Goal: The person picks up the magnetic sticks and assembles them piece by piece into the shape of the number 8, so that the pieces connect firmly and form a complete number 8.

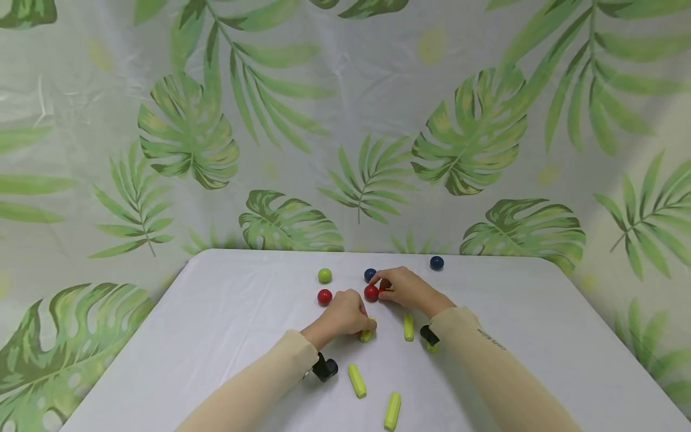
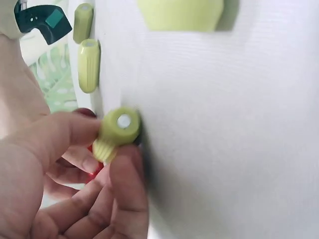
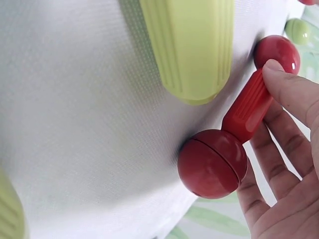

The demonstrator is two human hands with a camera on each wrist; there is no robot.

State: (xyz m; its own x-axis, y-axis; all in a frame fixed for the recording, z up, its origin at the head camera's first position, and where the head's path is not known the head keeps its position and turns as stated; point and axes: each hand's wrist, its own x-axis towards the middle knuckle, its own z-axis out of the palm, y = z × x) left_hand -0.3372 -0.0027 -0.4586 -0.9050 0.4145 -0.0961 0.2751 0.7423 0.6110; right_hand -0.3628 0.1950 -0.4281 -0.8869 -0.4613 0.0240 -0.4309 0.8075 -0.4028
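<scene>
Two hands, white table (image 1: 243,306)
Right of a red ball (image 1: 370,293), the right hand (image 1: 406,288) grips a red piece (image 1: 382,293); behind that ball, a blue ball (image 1: 369,275); in front, the left hand (image 1: 344,313) pinches a yellow stick (image 1: 366,336).

The lettering (image 1: 492,340) on the right sleeve (image 1: 502,372) is too small for me to read, and that arm's camera (image 1: 429,335) partly covers a stick (image 1: 433,348) at five o'clock. The left hand (image 1: 347,313) hides part of its stick (image 1: 365,336); the right hand (image 1: 403,287), most of its red rod (image 1: 382,291). Seen from the right wrist, one stick (image 3: 194,47) is cropped at one o'clock, and another (image 3: 9,211) at eight
</scene>
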